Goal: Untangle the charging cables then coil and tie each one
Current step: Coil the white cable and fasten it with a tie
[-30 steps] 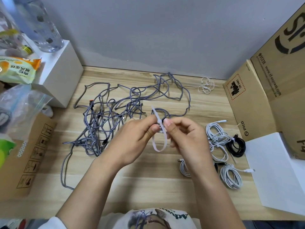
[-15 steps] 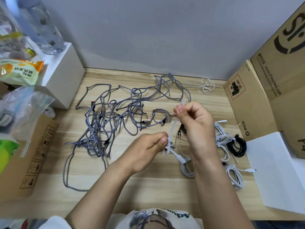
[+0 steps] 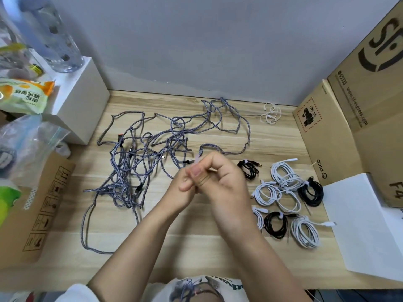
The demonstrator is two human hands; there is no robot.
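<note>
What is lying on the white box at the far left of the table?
On the white box stand a clear bottle and a yellow-green snack packet. Whatever lies further left is blurred and cut off.

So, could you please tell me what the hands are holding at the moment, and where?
Both hands, left and right, pinch a thin white cable tie; only its tip shows above the fingertips.

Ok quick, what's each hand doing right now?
Left hand: fingers curled against the right hand; whether it holds anything cannot be told.
Right hand: pinches a thin white plastic tie strip.
</note>
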